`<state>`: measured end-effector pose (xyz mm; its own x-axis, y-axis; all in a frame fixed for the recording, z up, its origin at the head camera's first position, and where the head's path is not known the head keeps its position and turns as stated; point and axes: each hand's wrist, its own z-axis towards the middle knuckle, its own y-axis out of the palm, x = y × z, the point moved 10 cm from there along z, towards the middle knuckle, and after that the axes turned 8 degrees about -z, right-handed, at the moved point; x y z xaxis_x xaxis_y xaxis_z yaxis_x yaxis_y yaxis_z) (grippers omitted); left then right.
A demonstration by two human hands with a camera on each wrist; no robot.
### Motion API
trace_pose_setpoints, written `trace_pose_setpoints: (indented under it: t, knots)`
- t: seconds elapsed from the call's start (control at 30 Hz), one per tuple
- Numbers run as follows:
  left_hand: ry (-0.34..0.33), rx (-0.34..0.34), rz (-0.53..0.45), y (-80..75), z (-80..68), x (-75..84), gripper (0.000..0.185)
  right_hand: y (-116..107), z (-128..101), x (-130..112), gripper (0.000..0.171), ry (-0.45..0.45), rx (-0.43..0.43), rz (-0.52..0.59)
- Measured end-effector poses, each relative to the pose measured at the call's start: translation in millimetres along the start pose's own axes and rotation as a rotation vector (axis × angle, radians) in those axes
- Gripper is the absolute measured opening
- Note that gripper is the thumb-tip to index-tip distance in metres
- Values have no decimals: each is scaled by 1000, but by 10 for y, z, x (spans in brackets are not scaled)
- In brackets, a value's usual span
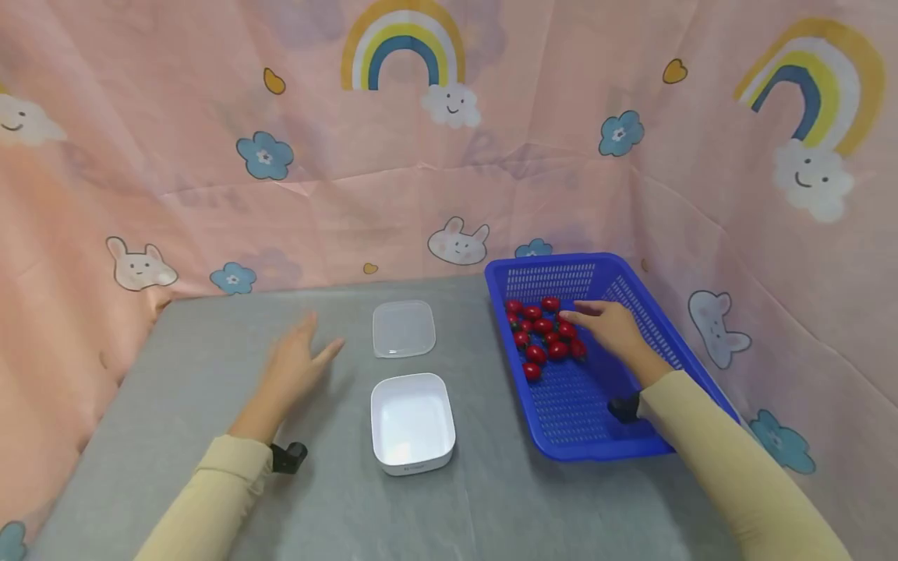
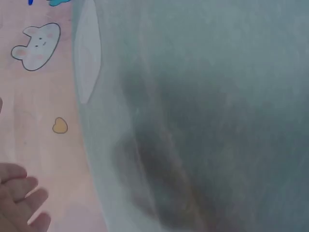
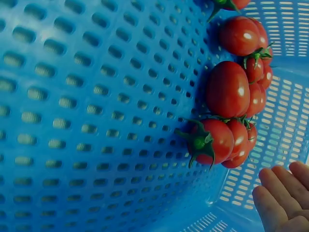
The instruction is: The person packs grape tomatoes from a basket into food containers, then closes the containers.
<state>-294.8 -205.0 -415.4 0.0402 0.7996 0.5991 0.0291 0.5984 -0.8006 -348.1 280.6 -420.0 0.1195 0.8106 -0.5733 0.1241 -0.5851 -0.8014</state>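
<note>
Many tomatoes [image 1: 543, 326] lie just left of the right hand [image 1: 613, 329].
Straight-fingered, it holds nothing; the spread, empty left hand [image 1: 289, 369] is farther.

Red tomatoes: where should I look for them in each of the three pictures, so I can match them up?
Head: the red tomatoes are right of centre, clustered in the left part of the blue basket.
Left wrist: not in this picture.
Right wrist: the red tomatoes are right of centre, large and close, running down from the top edge.
Landmark: the blue basket, shared by head and right wrist.
</note>
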Motion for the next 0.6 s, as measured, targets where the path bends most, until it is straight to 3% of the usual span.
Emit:
trace_pose_setpoints:
  t: [0.17, 0.3, 0.47, 0.6]
  knots:
    - [-66, -79, -156, 133, -64, -40, 84, -17, -4, 7, 68, -4, 16, 12]
    - [-96, -102, -232, 218, -119, -67, 82, -37, 3, 28, 58, -20, 18, -1]
    - [-117, -69, -301, 294, -199, -99, 73, -35, 23, 90, 56, -16, -1, -21]
    - [-129, -28, -413, 384, -251, -93, 62, -18, 52, 182, 59, 11, -30, -14]
